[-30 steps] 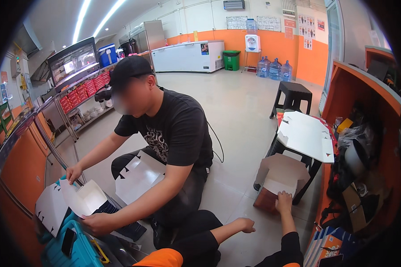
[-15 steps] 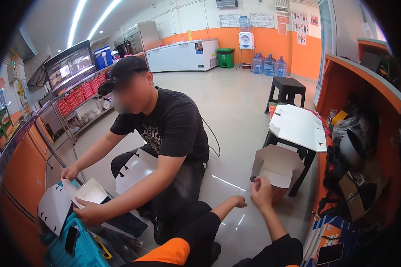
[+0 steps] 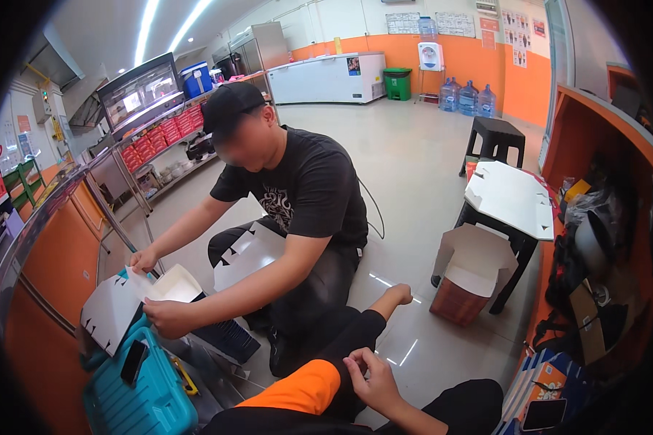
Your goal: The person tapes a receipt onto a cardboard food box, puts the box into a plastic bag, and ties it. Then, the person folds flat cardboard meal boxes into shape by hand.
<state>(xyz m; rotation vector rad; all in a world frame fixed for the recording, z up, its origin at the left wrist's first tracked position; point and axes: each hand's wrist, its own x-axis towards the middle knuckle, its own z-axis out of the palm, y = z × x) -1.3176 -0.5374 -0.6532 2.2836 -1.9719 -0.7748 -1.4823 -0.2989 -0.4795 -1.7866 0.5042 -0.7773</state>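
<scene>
My left hand [image 3: 397, 295] is stretched out toward the floor and looks closed; any contents are hidden. My right hand [image 3: 371, 378] is nearer to me, its fingers curled and the thumb close to them, with nothing plainly visible in it. Right of my left hand, a reddish-brown carton [image 3: 463, 293] with raised white-lined flaps stands on the floor. A person in black [image 3: 308, 185] sits on the floor at left. That person's two hands [image 3: 168, 317] hold the edge of a white-lined carton [image 3: 174, 284], dark blue outside, beside a flat white panel [image 3: 111, 312].
A black stool [image 3: 495, 138] stands behind a low table topped with a white flattened carton [image 3: 510, 197]. An orange shelf unit [image 3: 595, 130] runs along the right. At lower left, a phone [image 3: 134, 361] lies on a teal toolbox [image 3: 142, 402]; another phone [image 3: 544, 415] lies at lower right.
The view has shifted, so the room sits farther right. My right hand has drawn back from beside the reddish-brown carton toward me. The other person still handles the white-lined carton.
</scene>
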